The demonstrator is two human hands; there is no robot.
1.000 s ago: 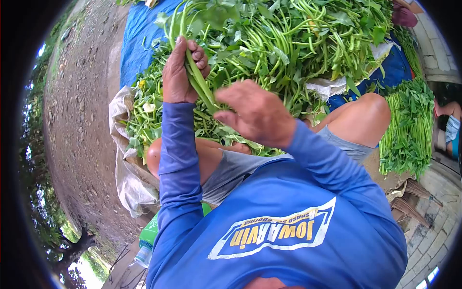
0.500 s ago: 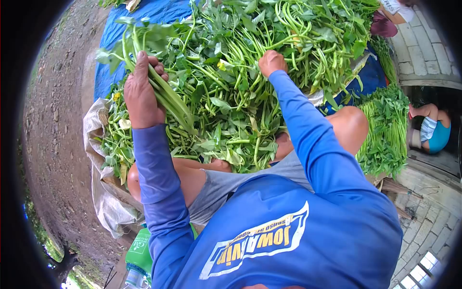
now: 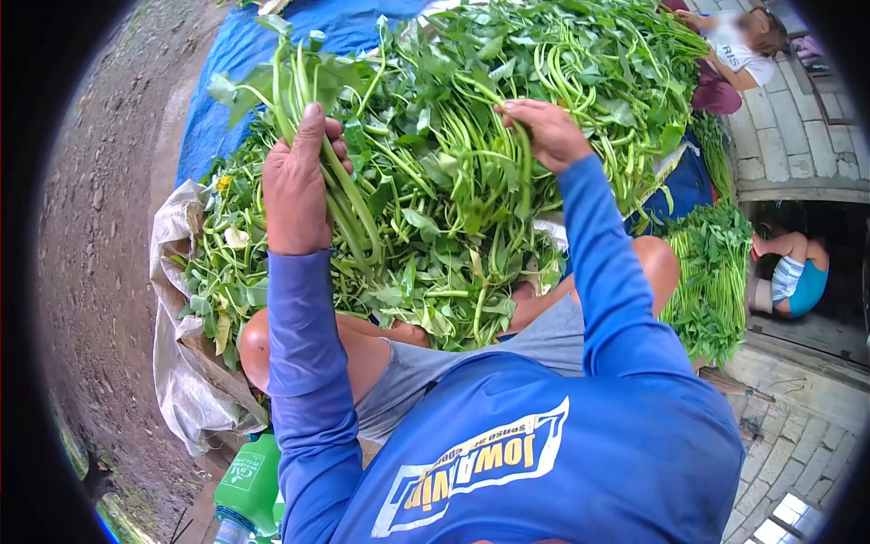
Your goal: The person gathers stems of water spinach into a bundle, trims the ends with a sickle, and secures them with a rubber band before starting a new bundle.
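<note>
Bunch of green leafy stalks (image 3: pixel 351 204) still in left hand (image 3: pixel 304 181), fingers clamped round it. Right hand (image 3: pixel 546 134), down at the green leafy heap (image 3: pixel 435 122) before, now above it, fingers clamped on a thin green stem (image 3: pixel 525 168). Far right, white-shirted person (image 3: pixel 754 63) more in view.

Long-stemmed green vegetables (image 3: pixel 444 172) lie heaped on blue plastic tarp (image 3: pixel 213 113) at an open-air work spot between brown pebbly ground (image 3: pixel 104 236) and grey block paving (image 3: pixel 784 131), near what may be a dark doorway (image 3: pixel 847 258).

Green bottle (image 3: pixel 249 476) near pale sack (image 3: pixel 195 390) — stone paving (image 3: pixel 775 136) well apart.
</note>
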